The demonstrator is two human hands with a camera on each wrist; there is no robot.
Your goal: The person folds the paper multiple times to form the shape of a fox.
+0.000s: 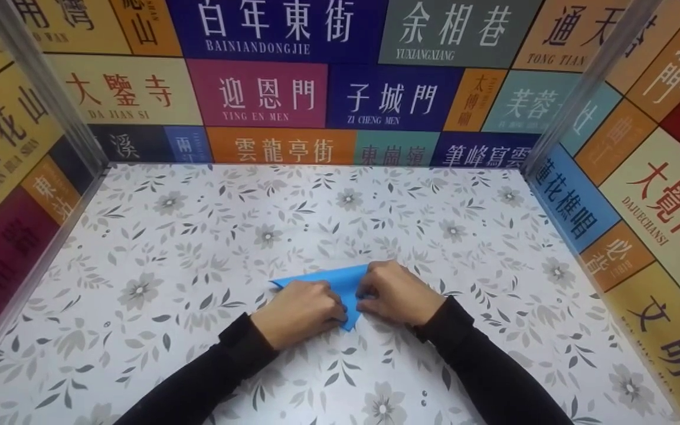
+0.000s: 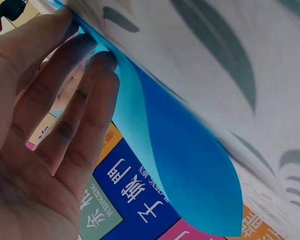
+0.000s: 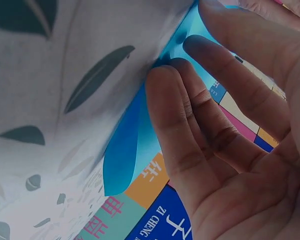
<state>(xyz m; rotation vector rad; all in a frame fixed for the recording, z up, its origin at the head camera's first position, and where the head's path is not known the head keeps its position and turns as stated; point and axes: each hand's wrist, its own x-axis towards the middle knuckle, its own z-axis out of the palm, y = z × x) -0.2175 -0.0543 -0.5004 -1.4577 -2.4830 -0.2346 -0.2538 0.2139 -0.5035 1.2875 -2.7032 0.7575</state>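
Observation:
A folded sheet of blue paper (image 1: 347,288) lies on the table near its middle, roughly a triangle with a corner toward the person. At its left side the left hand (image 1: 300,313) pinches the paper near that corner. From the right the right hand (image 1: 398,294) holds the sheet with bent fingers and covers its right end. In the left wrist view, a loose flap of the blue paper (image 2: 190,155) curves up off the tabletop beyond the fingertips. The right wrist view shows another raised part of the paper (image 3: 122,160) beside the fingers.
The tabletop (image 1: 210,378) is covered in a white cloth or sheet with grey flowers and leaves. Upright panels with coloured blocks of Chinese lettering (image 1: 257,94) stand behind it and on both sides. Clear edge strips (image 1: 588,77) run along the panel corners.

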